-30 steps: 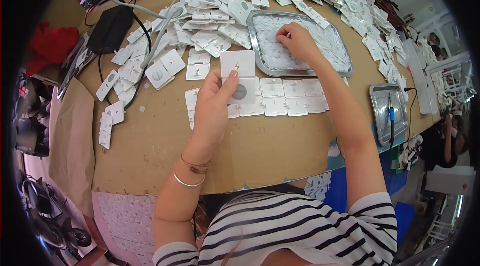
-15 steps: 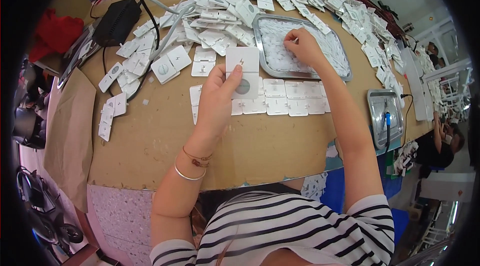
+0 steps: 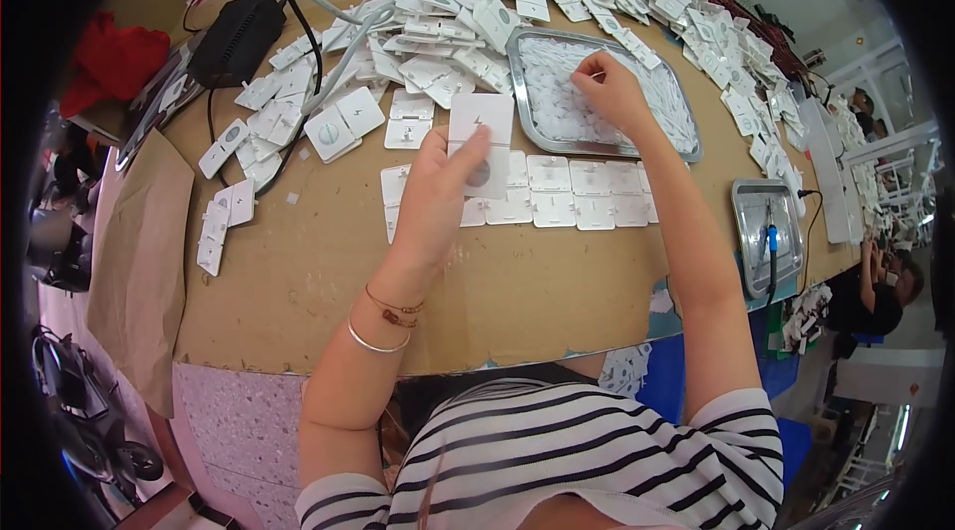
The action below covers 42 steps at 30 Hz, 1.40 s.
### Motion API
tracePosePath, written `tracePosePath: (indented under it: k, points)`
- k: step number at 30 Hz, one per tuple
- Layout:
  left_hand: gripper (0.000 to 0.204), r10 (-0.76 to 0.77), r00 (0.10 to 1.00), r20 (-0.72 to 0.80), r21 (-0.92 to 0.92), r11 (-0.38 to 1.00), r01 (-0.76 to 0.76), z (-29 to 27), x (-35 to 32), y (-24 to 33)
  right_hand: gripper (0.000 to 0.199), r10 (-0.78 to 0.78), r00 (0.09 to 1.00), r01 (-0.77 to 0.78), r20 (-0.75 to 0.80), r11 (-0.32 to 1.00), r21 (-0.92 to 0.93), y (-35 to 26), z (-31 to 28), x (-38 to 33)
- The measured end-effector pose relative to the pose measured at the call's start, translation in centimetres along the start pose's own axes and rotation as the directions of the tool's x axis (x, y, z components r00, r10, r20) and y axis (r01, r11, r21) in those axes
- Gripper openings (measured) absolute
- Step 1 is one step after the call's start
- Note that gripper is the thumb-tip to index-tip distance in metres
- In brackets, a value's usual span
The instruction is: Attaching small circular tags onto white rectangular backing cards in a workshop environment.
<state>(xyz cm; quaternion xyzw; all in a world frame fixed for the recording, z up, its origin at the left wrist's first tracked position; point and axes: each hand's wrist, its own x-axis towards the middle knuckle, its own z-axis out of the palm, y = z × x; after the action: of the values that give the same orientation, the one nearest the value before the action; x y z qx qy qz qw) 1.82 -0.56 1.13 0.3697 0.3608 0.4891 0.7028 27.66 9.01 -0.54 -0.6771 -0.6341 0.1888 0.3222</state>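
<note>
My left hand (image 3: 440,187) is closed on a flat white hinged plastic panel (image 3: 481,116), held upright above the table. The thumb lies across its front, partly over a grey disc on the lower half; a small dark mark shows on the upper half. My right hand (image 3: 609,92) is over a metal tray (image 3: 609,149) of small white plastic pieces (image 3: 549,82). Its thumb and forefinger are pinched together; whether a piece is between them is too small to tell. Below the tray, a row of opened white panels (image 3: 572,194) lies on the table, partly behind my left hand.
A large heap of similar panels (image 3: 438,27) spreads along the far side of the table (image 3: 537,291). Cables (image 3: 314,62) and a black box (image 3: 235,40) are at the left. On the right, a smaller metal tray (image 3: 738,221) holds a blue-handled tool (image 3: 772,241).
My left thumb has shifted across the panel and covers more of its grey disc. My right hand stays over the tray, its fingers still pinched, with only a slight shift.
</note>
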Motion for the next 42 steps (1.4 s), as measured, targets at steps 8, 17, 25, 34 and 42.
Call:
tracePosePath:
  k: [8, 17, 25, 34, 42]
  points:
    - [0.038, -0.207, 0.965, 0.163, -0.112, 0.968, 0.226, -0.4, 0.0, -0.4, 0.021, -0.039, 0.988, -0.052, 0.149, 0.827, 0.560, -2.7, -1.9, -5.0]
    - [0.040, -0.266, 0.841, 0.472, -0.312, 0.841, 0.442, 0.1, -0.7, -0.2, 0.016, -0.125, 0.974, -0.046, 0.189, 0.708, 0.705, -6.8, -1.6, -11.5]
    - [0.041, -0.303, 0.867, 0.397, -0.218, 0.886, 0.410, 1.0, -1.1, -0.9, 0.023, -0.241, 0.962, 0.112, 0.125, 0.771, 0.627, -7.7, 0.0, -12.8]
    - [0.046, -0.341, 0.860, 0.381, -0.093, 0.911, 0.402, 1.2, -1.3, -1.2, 0.033, -0.054, 0.997, 0.001, 0.050, 0.694, 0.720, -8.5, 1.3, -13.2]
    - [0.044, -0.301, 0.864, 0.403, 0.030, 0.948, 0.317, 1.2, -1.5, -1.2, 0.041, 0.140, 0.969, -0.247, 0.205, 0.619, 0.746, -9.1, 1.0, -13.2]
